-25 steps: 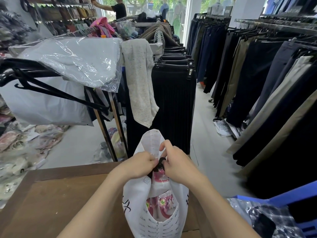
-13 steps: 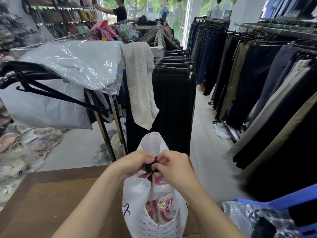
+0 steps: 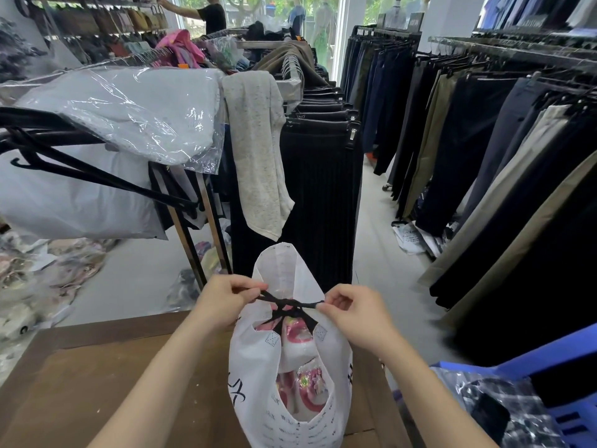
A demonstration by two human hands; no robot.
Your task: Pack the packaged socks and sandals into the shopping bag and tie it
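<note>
A white shopping bag [image 3: 258, 367] with black print stands upright on the brown table [image 3: 97, 383]. Pink packaged sandals [image 3: 298, 331] and more pink packaged goods [image 3: 305, 388] show through its open side. Two black ties [image 3: 287, 303] cross in a knot over the bag's mouth. My left hand [image 3: 226, 300] pinches the left end of the ties. My right hand [image 3: 352, 310] pinches the right end. The ties run taut between the two hands. The socks cannot be told apart from the other packages inside.
A clothes rack [image 3: 323, 156] with dark skirts stands just behind the table. Trouser racks [image 3: 484, 140] line the right aisle. Plastic-wrapped garments [image 3: 122, 114] hang at left. A blue plastic stool [image 3: 555, 399] with a wrapped item sits at lower right. A person [image 3: 210, 14] stands far back.
My hands were close together at the bag's mouth, working the ties. They have moved apart sideways, drawing the crossed black ties taut.
</note>
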